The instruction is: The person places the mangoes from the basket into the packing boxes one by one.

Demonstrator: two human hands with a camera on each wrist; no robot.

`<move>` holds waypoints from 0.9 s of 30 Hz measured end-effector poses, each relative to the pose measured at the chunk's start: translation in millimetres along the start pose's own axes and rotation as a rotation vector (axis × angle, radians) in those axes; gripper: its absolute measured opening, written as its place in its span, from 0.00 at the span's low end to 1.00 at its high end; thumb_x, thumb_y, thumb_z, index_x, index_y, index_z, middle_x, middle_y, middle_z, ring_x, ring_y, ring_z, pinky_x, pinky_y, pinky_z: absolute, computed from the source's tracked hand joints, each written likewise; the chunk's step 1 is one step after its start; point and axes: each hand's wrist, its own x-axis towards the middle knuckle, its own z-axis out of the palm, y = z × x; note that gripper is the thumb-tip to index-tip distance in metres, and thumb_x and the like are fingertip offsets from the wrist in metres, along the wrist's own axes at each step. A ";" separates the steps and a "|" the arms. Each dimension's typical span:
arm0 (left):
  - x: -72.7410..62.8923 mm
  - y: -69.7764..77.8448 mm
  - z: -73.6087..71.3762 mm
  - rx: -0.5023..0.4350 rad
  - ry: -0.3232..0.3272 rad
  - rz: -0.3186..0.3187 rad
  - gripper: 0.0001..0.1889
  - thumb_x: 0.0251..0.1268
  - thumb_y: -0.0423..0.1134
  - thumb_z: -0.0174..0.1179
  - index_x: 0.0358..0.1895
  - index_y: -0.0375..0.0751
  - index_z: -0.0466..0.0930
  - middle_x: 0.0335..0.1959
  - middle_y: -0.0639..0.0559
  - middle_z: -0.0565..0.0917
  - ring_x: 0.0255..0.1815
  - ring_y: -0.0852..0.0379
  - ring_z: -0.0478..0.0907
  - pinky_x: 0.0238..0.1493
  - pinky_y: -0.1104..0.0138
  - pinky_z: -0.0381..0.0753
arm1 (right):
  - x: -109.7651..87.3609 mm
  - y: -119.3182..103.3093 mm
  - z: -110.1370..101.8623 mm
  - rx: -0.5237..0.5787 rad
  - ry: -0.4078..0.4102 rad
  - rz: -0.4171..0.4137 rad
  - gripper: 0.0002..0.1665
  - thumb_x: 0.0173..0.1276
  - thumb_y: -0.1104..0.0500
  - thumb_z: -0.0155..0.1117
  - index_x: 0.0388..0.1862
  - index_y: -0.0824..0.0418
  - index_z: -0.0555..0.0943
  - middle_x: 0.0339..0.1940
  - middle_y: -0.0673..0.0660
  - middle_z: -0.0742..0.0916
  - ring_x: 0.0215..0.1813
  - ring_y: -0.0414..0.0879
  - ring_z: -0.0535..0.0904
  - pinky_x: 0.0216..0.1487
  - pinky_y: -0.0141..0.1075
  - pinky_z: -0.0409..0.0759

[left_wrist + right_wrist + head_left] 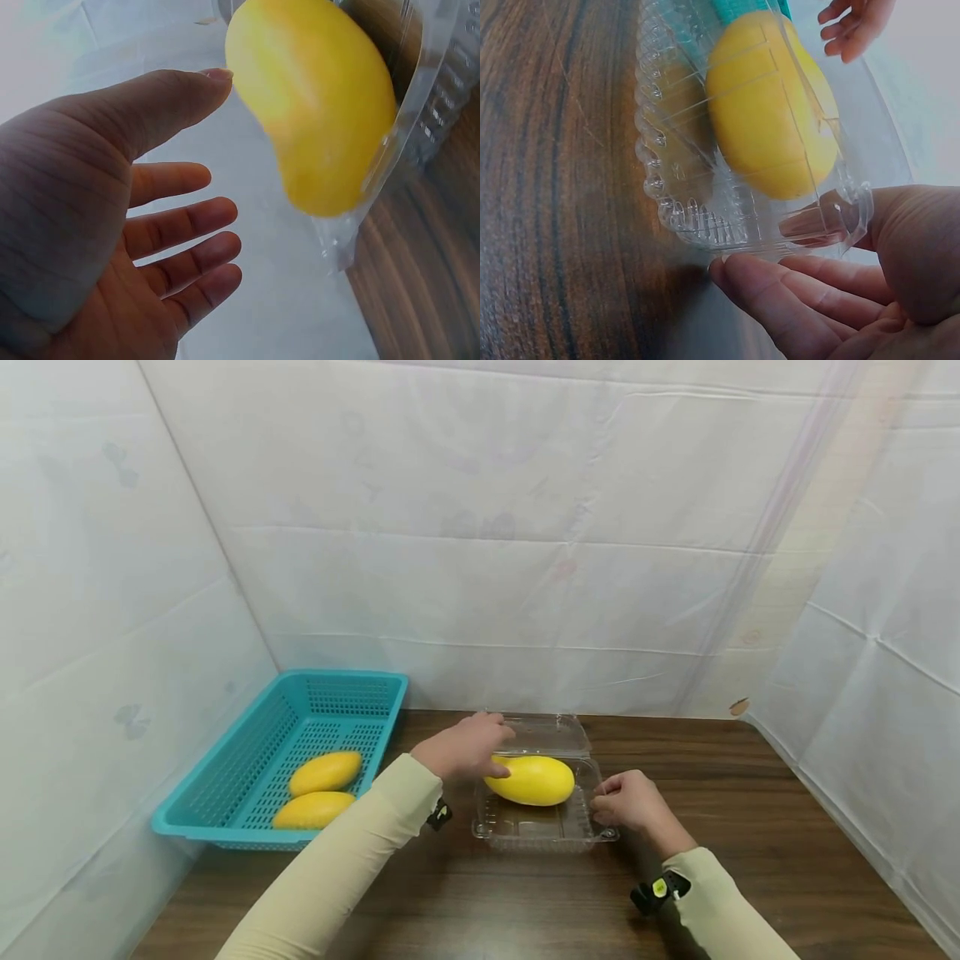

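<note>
A yellow mango lies in the base of a clear plastic clamshell container, whose lid is folded back toward the wall. My left hand hovers over the container's left side. In the left wrist view its fingers are spread and hold nothing, and the thumb tip appears right beside the mango. With my right hand I pinch the container's right wall. Seen from the right wrist, the thumb lies behind the clear plastic and the fingers stay outside.
At the left stands a turquoise perforated basket with two more yellow mangoes in it. White sheeting walls the dark wooden table at the back and on both sides.
</note>
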 end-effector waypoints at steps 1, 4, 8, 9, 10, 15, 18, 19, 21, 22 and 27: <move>-1.3 -2.2 -2.0 0.001 0.002 -0.005 0.31 0.68 0.52 0.67 0.69 0.41 0.76 0.68 0.45 0.77 0.68 0.44 0.73 0.71 0.53 0.73 | 0.2 -0.1 0.2 0.003 -0.002 0.000 0.14 0.64 0.67 0.68 0.46 0.75 0.85 0.37 0.63 0.90 0.34 0.50 0.91 0.36 0.41 0.89; -6.9 -9.4 -8.1 -0.001 0.006 -0.019 0.31 0.67 0.51 0.68 0.70 0.41 0.76 0.70 0.44 0.76 0.71 0.44 0.72 0.72 0.52 0.72 | 0.8 -0.1 1.0 0.005 -0.009 -0.001 0.14 0.64 0.67 0.68 0.46 0.76 0.85 0.37 0.63 0.90 0.35 0.51 0.91 0.37 0.42 0.89; -14.8 -19.9 -13.0 -0.003 0.018 -0.031 0.30 0.68 0.50 0.68 0.69 0.40 0.76 0.70 0.43 0.76 0.71 0.43 0.72 0.73 0.52 0.71 | 0.9 -0.8 1.8 0.008 -0.010 0.002 0.13 0.64 0.67 0.68 0.45 0.75 0.85 0.36 0.63 0.90 0.35 0.51 0.91 0.36 0.41 0.89; -16.3 -22.5 -13.4 0.002 0.026 -0.028 0.28 0.68 0.49 0.68 0.67 0.39 0.78 0.68 0.43 0.78 0.69 0.43 0.73 0.71 0.52 0.73 | 1.0 -0.9 1.8 0.010 -0.010 0.003 0.13 0.64 0.67 0.68 0.45 0.75 0.85 0.36 0.63 0.90 0.35 0.52 0.91 0.36 0.41 0.89; -17.3 -25.1 -13.7 0.005 0.031 -0.024 0.26 0.68 0.48 0.67 0.64 0.38 0.80 0.65 0.43 0.79 0.67 0.43 0.74 0.69 0.51 0.74 | 1.1 -1.0 1.8 0.010 -0.010 0.003 0.13 0.64 0.67 0.68 0.45 0.75 0.85 0.36 0.63 0.90 0.35 0.52 0.91 0.36 0.41 0.89; -22.9 -33.6 -16.1 0.022 0.046 -0.013 0.18 0.68 0.45 0.66 0.54 0.37 0.84 0.58 0.42 0.82 0.61 0.41 0.75 0.65 0.51 0.76 | 2.1 -0.1 1.8 -0.001 -0.008 0.003 0.13 0.65 0.66 0.69 0.45 0.75 0.85 0.36 0.63 0.90 0.35 0.51 0.91 0.37 0.41 0.89; -28.3 -37.1 -18.8 0.015 0.046 -0.033 0.20 0.69 0.46 0.66 0.57 0.37 0.83 0.60 0.42 0.82 0.64 0.42 0.75 0.67 0.51 0.75 | 2.5 0.3 2.2 -0.008 -0.005 0.000 0.13 0.65 0.66 0.69 0.45 0.74 0.85 0.35 0.62 0.90 0.34 0.50 0.91 0.36 0.41 0.89; -30.3 -38.5 -19.7 0.015 0.047 -0.042 0.21 0.69 0.46 0.66 0.59 0.37 0.82 0.61 0.42 0.82 0.64 0.42 0.75 0.68 0.52 0.75 | 2.6 0.4 2.4 -0.007 -0.006 0.000 0.13 0.65 0.66 0.69 0.45 0.75 0.85 0.36 0.62 0.90 0.34 0.50 0.90 0.36 0.41 0.89; -34.3 -41.6 -21.3 0.027 0.052 -0.061 0.22 0.69 0.47 0.66 0.60 0.37 0.82 0.61 0.42 0.82 0.63 0.43 0.75 0.67 0.52 0.75 | 2.7 0.1 2.8 -0.012 -0.004 -0.001 0.13 0.64 0.66 0.69 0.45 0.74 0.85 0.36 0.62 0.90 0.34 0.50 0.90 0.36 0.41 0.89; -36.2 -43.1 -22.2 0.039 0.057 -0.066 0.23 0.69 0.47 0.66 0.61 0.37 0.82 0.61 0.42 0.82 0.63 0.42 0.75 0.67 0.51 0.76 | 2.7 0.0 3.0 -0.013 -0.004 0.000 0.13 0.64 0.66 0.69 0.45 0.74 0.85 0.36 0.62 0.90 0.34 0.49 0.90 0.36 0.41 0.89; -46.6 -51.1 -26.6 0.093 0.069 -0.088 0.24 0.69 0.48 0.66 0.61 0.36 0.82 0.59 0.42 0.82 0.62 0.42 0.76 0.64 0.51 0.77 | 2.1 -1.9 3.4 -0.012 -0.004 0.006 0.13 0.64 0.67 0.69 0.45 0.75 0.85 0.38 0.64 0.89 0.34 0.50 0.91 0.36 0.41 0.89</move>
